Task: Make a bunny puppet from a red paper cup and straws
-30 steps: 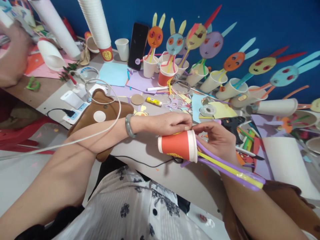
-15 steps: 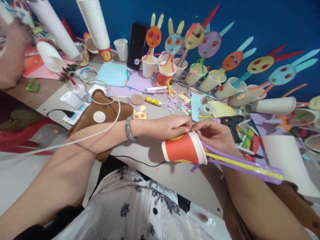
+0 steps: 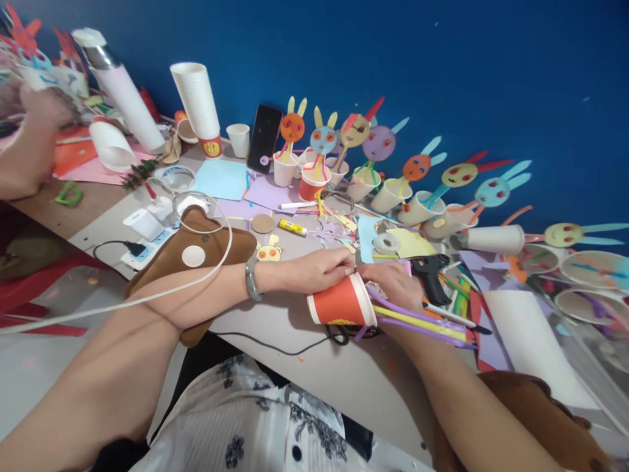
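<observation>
A red paper cup [image 3: 339, 303] lies on its side near the table's front, with purple and yellow straws [image 3: 422, 322] sticking out of its mouth to the right. Behind the cup's upper side is my left hand [image 3: 327, 267], its fingers curled together against the cup. My right hand [image 3: 393, 282] is at the cup's rim, just above the straws, with its fingers bent and partly hidden. Whatever lies between the fingertips of the two hands is too small to make out. A yellow rabbit cutout [image 3: 268, 252] lies beside my left wrist.
Cups with paper rabbit heads [image 3: 323, 140] line the blue wall. A black glue gun [image 3: 431, 278] lies right of my hands. A white cable [image 3: 171, 288] crosses my left forearm. Another person's hand [image 3: 46, 108] is at far left.
The view has tilted up and shifted right. The cup and both hands appear slightly lower and further left. My right hand looks flatter and lower beside the cup's rim.
</observation>
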{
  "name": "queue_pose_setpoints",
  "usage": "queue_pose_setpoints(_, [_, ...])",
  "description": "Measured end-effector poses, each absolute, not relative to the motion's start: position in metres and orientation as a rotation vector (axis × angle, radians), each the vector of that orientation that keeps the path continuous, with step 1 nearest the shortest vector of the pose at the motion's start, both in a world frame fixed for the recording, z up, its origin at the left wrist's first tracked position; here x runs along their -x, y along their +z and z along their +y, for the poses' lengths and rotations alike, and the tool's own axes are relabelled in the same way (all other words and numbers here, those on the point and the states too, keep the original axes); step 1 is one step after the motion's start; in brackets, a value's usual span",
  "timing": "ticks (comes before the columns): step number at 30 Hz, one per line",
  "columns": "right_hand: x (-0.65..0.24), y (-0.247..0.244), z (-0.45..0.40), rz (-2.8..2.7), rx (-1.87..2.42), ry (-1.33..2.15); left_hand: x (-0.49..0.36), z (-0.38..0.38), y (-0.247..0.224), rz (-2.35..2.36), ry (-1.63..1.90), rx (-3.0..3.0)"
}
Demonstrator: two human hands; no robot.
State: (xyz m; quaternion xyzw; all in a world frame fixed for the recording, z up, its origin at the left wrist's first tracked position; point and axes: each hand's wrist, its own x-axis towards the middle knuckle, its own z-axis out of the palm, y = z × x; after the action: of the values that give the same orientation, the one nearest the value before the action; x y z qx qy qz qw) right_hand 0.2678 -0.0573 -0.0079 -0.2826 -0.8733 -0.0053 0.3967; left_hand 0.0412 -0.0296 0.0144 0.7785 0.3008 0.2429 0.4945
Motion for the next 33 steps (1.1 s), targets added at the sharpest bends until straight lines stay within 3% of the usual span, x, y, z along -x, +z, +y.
queue_pose_setpoints(11, [-0.27,0.0,-0.066,-2.149,0.778,-0.287,-0.039,-0.033,0.017,0.492,0.537,-1.516])
queue_pose_setpoints(16, [-0.267,0.006,-0.068,-2.075,0.729,-0.424,-0.042,-0.038,0.014,0.533,0.587,-1.639])
queue_pose_setpoints(21, [-0.261,0.007,-0.065,-1.876,0.805,-0.387,-0.043,-0.045,0.014,0.59,0.743,-1.796])
queue_pose_setpoints(33, [-0.259,0.02,-0.073,-1.99,0.718,-0.295,-0.044,-0.051,0.009,0.505,0.799,-1.881])
